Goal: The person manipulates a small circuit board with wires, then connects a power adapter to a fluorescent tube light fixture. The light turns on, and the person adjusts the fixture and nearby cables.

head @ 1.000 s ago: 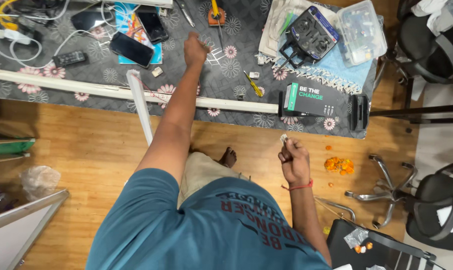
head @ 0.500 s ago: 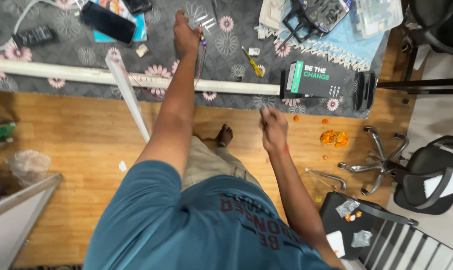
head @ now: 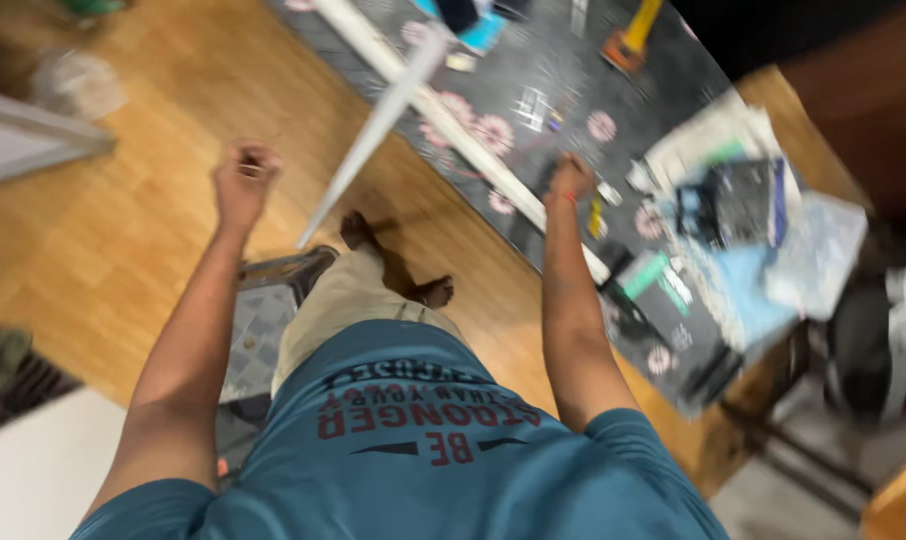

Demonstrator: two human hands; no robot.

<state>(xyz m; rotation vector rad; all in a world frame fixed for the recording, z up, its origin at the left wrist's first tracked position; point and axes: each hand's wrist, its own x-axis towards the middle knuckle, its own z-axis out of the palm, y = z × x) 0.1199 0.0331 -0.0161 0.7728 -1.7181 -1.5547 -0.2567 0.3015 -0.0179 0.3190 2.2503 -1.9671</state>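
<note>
— Where are the hands?
— Left hand (head: 245,183), a loose fist, is raised over bare wooden floor (head: 123,250). Right hand (head: 570,180) is curled at the floral mat's (head: 573,90) near edge, beside the long white tube (head: 473,130); whether it grips anything is blurred.

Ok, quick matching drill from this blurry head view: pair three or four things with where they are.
Things:
1. left hand
2. right hand
3. white tube
4. orange tool

Places:
A. far end of the patterned mat
B. raised over the wooden floor, fist closed
C. at the mat's near edge
D. slanting between the two hands

Pairs: 1-B, 2-C, 3-D, 4-A
</note>
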